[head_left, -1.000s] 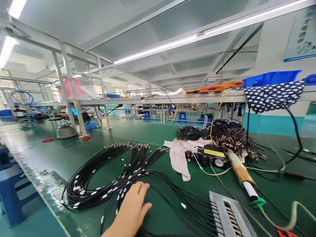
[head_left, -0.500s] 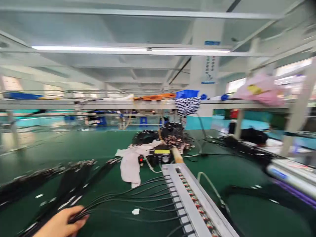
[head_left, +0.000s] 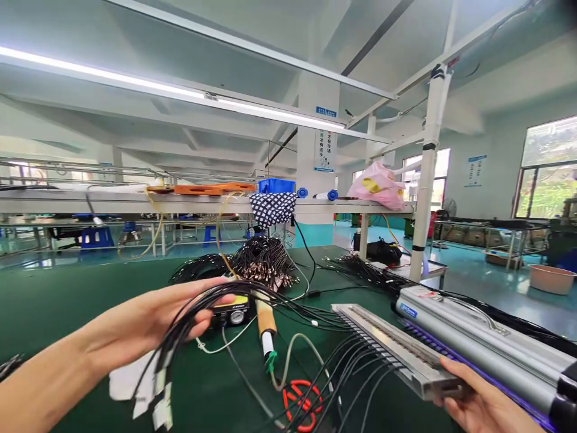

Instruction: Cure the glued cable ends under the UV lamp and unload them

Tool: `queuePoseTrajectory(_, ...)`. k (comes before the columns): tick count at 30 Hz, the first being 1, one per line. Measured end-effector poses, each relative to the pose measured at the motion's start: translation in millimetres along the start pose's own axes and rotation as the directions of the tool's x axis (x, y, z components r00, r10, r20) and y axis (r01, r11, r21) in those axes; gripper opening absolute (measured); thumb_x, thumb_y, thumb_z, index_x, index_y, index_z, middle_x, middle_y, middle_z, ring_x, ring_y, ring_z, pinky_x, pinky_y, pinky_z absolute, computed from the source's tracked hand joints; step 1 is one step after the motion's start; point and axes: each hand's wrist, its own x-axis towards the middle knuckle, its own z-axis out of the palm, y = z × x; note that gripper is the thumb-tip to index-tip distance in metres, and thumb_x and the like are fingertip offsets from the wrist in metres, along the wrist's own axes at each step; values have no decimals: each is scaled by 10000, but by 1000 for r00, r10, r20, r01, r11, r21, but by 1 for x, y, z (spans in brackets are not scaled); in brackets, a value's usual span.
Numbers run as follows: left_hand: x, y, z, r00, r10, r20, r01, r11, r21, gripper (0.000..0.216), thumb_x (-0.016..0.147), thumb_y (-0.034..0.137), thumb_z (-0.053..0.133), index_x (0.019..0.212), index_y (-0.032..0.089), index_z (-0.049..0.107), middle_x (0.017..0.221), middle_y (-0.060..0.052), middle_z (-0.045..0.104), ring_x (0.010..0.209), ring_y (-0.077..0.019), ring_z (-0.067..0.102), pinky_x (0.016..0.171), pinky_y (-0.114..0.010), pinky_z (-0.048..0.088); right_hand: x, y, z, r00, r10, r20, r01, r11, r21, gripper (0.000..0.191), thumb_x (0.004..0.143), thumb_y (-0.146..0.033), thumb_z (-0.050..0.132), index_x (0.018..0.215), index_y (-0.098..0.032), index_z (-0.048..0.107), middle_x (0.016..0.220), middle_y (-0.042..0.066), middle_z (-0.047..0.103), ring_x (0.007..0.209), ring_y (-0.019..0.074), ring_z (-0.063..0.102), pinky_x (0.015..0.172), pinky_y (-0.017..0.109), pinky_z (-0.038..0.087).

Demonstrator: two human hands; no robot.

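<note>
Head view, green-topped worktable (head_left: pixel 54 288). Step in hand, as judged: gathering a cable set off the table while steadying the fixture.

- Left hand (head_left: pixel 148 322): raised above the table near its front edge, fingers closed loosely around a bundle of thin black cables (head_left: pixel 198 310); white tags hang from the cable ends below the hand.
- Right hand (head_left: pixel 484 406): at the front right corner, thumb touching the near end of the slotted metal cable fixture (head_left: pixel 392 340); whether it truly grips cannot be told.
- Cable runs: several lie in the fixture's slots.
- Next move, as judged: calls for keeping strands untangled and the fixture steady.

Containers:
- Blue bin (head_left: pixel 276 185), overhead shelf; contents hidden.
- Pink bag (head_left: pixel 377 186), same shelf; contents unclear.
- Basin (head_left: pixel 552 278), far right floor; interior not visible.
</note>
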Motion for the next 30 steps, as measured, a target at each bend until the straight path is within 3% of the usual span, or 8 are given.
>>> queuePoseTrajectory(3,43,16,63,999,-12,48,18,992,-122,288,935,47,471,1196,41,593,1127,-268,648,631,-188,709,569,-277,640,40,-3,6,1000,6,11,-7,996,94,378,522,-89,873,837,-115,666,718,66,736,516,193,660,462,266,603)
queuePoseTrajectory(7,125,23,111,996,18,82,0,977,-213,154,966,30,437,977,-3,587,932,-228,656,705,-199,716,592,-249,643,98,3,13,999,14,-36,-11,996,87,146,726,-50,723,816,-102,620,623,62,711,445,148,630,416,196,562)
queuePoseTrajectory(9,166,19,122,996,25,84,-8,982,-189,124,968,33,462,955,11,583,862,-167,656,670,-170,698,585,-233,635,126,8,17,999,3,-51,0,998,60,66,826,-41,642,820,-96,606,626,78,713,448,138,631,433,187,564)
queuePoseTrajectory(13,233,-8,127,1000,27,2,-27,994,-101,226,949,-7,508,1153,85,541,933,-57,659,589,-91,635,535,-199,594,174,21,25,996,7,-90,-14,997,-71,88,933,-75,589,850,-52,606,637,107,708,485,128,633,495,201,585)
queuePoseTrajectory(18,283,-55,118,985,90,-144,-88,996,16,247,964,69,548,1202,132,534,935,-15,643,607,-84,614,537,-194,563,227,35,27,968,12,-251,-110,918,-381,169,1002,-240,568,930,-94,612,731,5,660,579,102,647,556,213,581)
queuePoseTrajectory(23,301,-88,104,968,119,-222,-78,979,186,186,972,131,564,1158,134,555,887,0,625,584,-83,586,529,-204,543,257,36,33,955,-30,-295,-211,630,-747,210,987,-330,588,1020,-128,633,878,21,669,669,134,656,619,285,570)
queuePoseTrajectory(27,300,-103,90,974,96,-207,-30,953,301,24,959,133,582,964,115,597,789,25,610,567,-81,578,551,-215,544,242,9,36,978,-177,-110,-48,325,-944,207,964,-338,615,897,-144,643,840,5,662,700,144,642,695,322,545)
queuePoseTrajectory(30,294,-114,78,981,84,-176,-9,921,390,142,933,81,578,797,122,564,687,49,589,533,-83,575,573,-229,546,219,-36,15,928,-372,33,80,111,-991,214,941,-306,609,766,-183,603,779,7,613,826,206,617,803,391,485)
